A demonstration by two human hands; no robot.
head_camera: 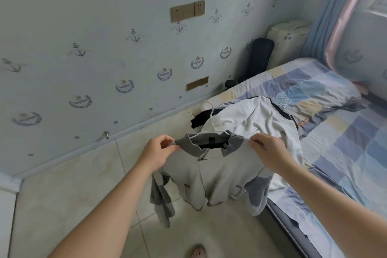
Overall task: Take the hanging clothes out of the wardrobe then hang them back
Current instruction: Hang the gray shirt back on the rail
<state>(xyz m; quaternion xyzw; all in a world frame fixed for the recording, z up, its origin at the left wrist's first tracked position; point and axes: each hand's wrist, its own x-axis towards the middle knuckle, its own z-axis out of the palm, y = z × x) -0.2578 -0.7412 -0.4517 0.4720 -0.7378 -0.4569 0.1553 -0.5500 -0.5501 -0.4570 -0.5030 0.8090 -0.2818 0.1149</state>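
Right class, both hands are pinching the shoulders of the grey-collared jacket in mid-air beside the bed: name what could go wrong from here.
1. The left hand and right hand grip the jacket only by fingertip pinches at the shoulders, so it might slip to the tiled floor.
2. The white hanger looks loosely seated in the collar and could drop out.
3. A dangling sleeve hangs low and may drag or snag.
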